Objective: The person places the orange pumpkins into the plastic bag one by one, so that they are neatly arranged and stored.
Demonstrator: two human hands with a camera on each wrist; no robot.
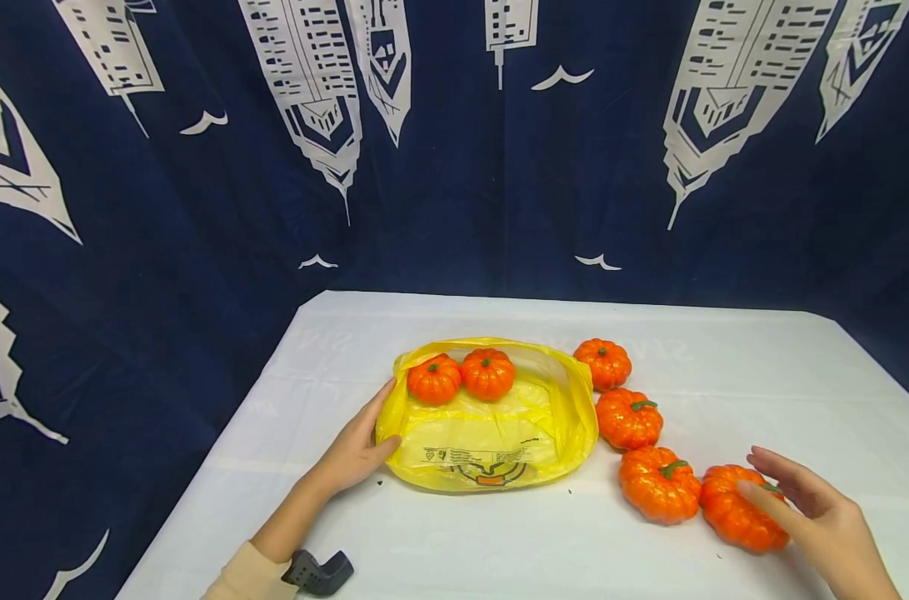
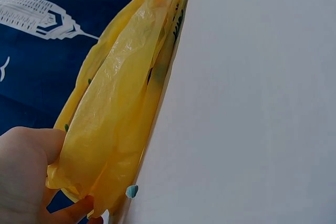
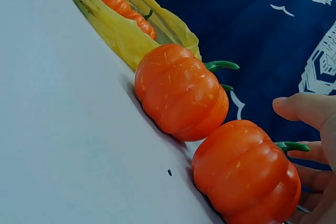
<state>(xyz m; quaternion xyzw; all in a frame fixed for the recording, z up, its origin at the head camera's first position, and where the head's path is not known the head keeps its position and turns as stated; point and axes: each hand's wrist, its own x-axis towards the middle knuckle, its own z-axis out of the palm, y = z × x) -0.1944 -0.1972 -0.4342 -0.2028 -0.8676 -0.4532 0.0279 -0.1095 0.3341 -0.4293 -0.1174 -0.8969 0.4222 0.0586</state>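
A yellow plastic bag point(image 1: 491, 425) lies with its mouth spread, and two small orange pumpkins point(image 1: 487, 374) sit inside it. My left hand point(image 1: 360, 446) pinches the left edge of the bag, thumb on one side and fingers on the other; the left wrist view shows the bag's film point(image 2: 113, 108) bunched there. Over at the right, my right hand point(image 1: 817, 512) hovers by the nearest pumpkin point(image 1: 742, 510), its thumb and fingers spread apart. In the right wrist view that pumpkin point(image 3: 247, 174) stands beside the fingers, its green stem close to them; whether they touch is unclear.
Three more pumpkins form a slanting row: one at the back point(image 1: 602, 363), a middle one point(image 1: 629, 419) by the bag's right edge, and one point(image 1: 660, 485) against the nearest pumpkin. A white cloth point(image 1: 499, 546) covers the table. Behind hangs a dark blue printed curtain point(image 1: 461, 208).
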